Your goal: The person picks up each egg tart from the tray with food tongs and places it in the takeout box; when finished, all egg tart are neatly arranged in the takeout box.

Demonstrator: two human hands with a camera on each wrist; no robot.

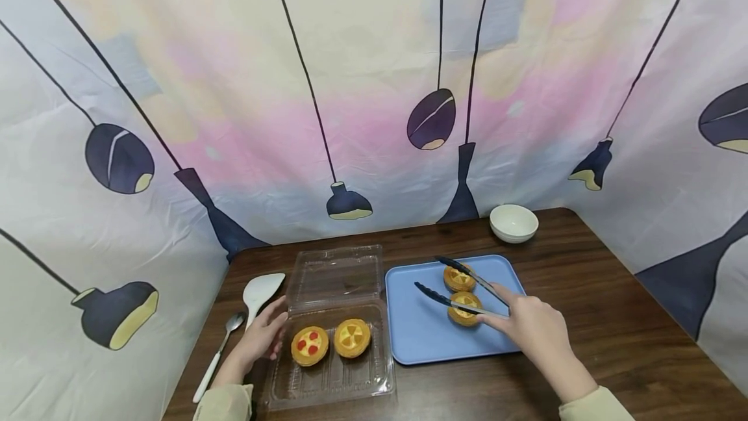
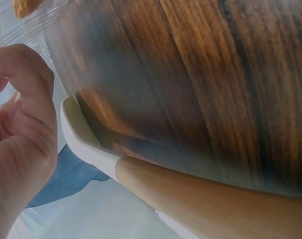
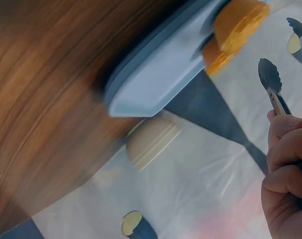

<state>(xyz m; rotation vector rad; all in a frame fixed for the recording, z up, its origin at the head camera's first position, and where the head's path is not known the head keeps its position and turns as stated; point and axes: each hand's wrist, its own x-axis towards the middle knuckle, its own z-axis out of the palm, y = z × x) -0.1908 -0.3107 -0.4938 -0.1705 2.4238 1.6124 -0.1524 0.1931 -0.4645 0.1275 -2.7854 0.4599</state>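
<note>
My right hand grips a pair of tongs with black scalloped tips. The tongs' arms are spread apart, with nothing between their tips, over a blue tray. Two egg tarts with yellow toppings, a rear tart and a front tart, sit on that tray. By the left edge of a clear plastic box is my left hand, fingers loosely bent; whether it touches the box, I cannot tell. Inside the box lie a tart with red pieces and a yellow-topped tart.
The box's lid is folded back behind it. Left of my left hand lie a white rice paddle and a spoon with a white handle. A white bowl stands at the back right, near the printed curtain.
</note>
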